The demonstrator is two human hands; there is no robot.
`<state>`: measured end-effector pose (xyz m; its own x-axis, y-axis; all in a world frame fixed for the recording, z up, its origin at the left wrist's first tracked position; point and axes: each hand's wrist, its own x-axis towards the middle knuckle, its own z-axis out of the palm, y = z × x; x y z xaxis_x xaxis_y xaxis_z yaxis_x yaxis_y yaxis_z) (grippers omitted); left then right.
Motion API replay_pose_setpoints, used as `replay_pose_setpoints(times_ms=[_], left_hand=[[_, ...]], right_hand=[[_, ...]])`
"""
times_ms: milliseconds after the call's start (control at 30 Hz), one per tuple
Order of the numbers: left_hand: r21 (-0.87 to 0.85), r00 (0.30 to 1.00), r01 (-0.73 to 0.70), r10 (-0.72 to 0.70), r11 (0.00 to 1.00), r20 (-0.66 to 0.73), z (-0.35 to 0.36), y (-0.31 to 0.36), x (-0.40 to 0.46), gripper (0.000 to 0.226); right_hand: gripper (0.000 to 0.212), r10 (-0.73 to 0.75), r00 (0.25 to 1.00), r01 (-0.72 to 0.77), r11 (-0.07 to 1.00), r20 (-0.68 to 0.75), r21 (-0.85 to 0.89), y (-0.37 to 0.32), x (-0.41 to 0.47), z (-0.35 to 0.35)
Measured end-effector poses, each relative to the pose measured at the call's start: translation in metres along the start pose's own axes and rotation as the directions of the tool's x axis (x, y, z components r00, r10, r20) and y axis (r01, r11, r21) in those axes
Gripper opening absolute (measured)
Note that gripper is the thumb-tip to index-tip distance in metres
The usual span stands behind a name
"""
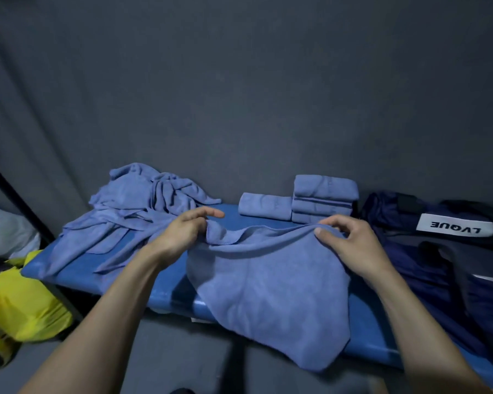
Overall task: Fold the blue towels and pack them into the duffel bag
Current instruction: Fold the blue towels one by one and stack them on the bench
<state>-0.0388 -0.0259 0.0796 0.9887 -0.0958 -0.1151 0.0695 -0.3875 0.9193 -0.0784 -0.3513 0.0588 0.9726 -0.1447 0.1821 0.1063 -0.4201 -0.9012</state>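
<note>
Single head-worn wide-angle view, looking forward and down from above my forearms. My left hand (pixel 184 233) and right hand (pixel 350 245) sit centre frame, close to the lens. The blue table (pixel 165 297) crosses the lower half; a grey curtain (pixel 239 95) fills the upper half.

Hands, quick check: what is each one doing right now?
Left hand: pinches the far edge of the blue towel, index finger extended.
Right hand: pinches the same towel's far edge.
</note>
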Motion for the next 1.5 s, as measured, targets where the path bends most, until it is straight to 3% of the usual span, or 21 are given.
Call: replay_pose_setpoints(times_ms=[133,200,233,300,400,500,633,733,767,800,867,933,1000,1067,1167,1300,1400,1500], left_hand=[[0.168,0.994,-0.086,0.074,0.982,0.078,-0.002,0.000,-0.001,0.036],[0.220,0.986,-0.165,0.154,0.962,0.065,-0.006,-0.008,0.004,0.019],[0.210,0.982,-0.185,0.185,0.960,0.022,-0.007,-0.010,0.005,0.025],[0.098,0.975,-0.187,0.197,0.978,-0.106,-0.006,-0.007,0.002,0.046],[-0.222,0.961,-0.185,0.129,0.957,-0.244,-0.002,0.008,-0.005,0.051],[-0.368,0.949,-0.234,0.130,0.900,-0.286,-0.001,0.023,-0.011,0.050],[-0.381,0.913,-0.294,0.140,0.877,-0.383,-0.008,0.018,-0.007,0.044],[-0.206,0.855,-0.371,0.246,0.906,-0.457,-0.008,0.014,-0.006,0.030],[-0.173,0.859,-0.407,0.311,0.897,-0.406,-0.006,0.016,-0.007,0.016],[-0.162,0.879,-0.431,0.373,0.887,-0.296,-0.003,0.018,-0.009,0.017],[-0.179,0.891,-0.441,0.453,0.879,0.031,0.007,0.021,-0.014,0.042],[-0.140,0.847,-0.404,0.427,0.904,0.316,0.021,0.028,-0.023,0.049],[-0.057,0.811,-0.422,0.405,0.905,0.422,0.031,0.027,-0.022,0.029],[0.013,0.829,-0.476,0.443,0.880,0.340,0.030,0.027,-0.019,0.010],[0.198,0.849,-0.524,0.526,0.828,0.051,0.014,0.022,-0.009,0.010],[0.307,0.819,-0.403,0.490,0.862,-0.299,-0.008,0.014,-0.001,0.011],[0.279,0.798,-0.334,0.427,0.900,-0.425,-0.016,0.007,0.003,0.014],[0.273,0.751,-0.304,0.406,0.912,-0.520,-0.019,0.005,0.005,0.015]], right_hand=[[0.013,0.074,0.992,-0.093,0.975,0.101,0.200,-0.005,-0.003,0.000],[0.015,0.100,0.988,-0.125,0.962,0.114,0.243,-0.006,-0.004,0.000],[0.017,0.112,0.986,-0.141,0.955,0.123,0.260,-0.008,-0.005,0.000],[0.019,0.133,0.980,-0.169,0.947,0.146,0.272,-0.013,-0.005,0.002],[0.023,0.145,0.970,-0.200,0.933,0.197,0.298,-0.021,-0.008,0.007],[0.027,0.120,0.962,-0.192,0.937,0.247,0.293,-0.028,-0.012,0.012],[0.026,0.119,0.978,-0.170,0.930,0.168,0.327,-0.036,-0.015,0.017],[0.024,0.025,0.996,-0.051,0.954,0.090,0.296,-0.043,-0.015,0.018],[0.022,-0.037,0.994,0.005,0.959,0.107,0.284,-0.047,-0.016,0.019],[0.021,-0.101,0.985,0.059,0.959,0.141,0.276,-0.052,-0.018,0.022],[0.017,-0.203,0.959,0.145,0.951,0.198,0.274,-0.064,-0.023,0.032],[0.015,-0.259,0.944,0.199,0.940,0.204,0.277,-0.071,-0.025,0.043],[0.014,-0.251,0.943,0.185,0.941,0.220,0.282,-0.073,-0.025,0.051],[0.013,-0.193,0.947,0.111,0.946,0.255,0.304,-0.070,-0.023,0.051],[0.012,-0.097,0.945,-0.008,0.948,0.311,0.319,-0.063,-0.020,0.041],[0.013,-0.015,0.951,-0.116,0.908,0.308,0.401,-0.053,-0.015,0.019],[0.016,0.053,0.946,-0.197,0.877,0.319,0.438,-0.041,-0.010,0.005],[0.012,0.112,0.934,-0.239,0.901,0.338,0.363,-0.025,-0.006,-0.005]])
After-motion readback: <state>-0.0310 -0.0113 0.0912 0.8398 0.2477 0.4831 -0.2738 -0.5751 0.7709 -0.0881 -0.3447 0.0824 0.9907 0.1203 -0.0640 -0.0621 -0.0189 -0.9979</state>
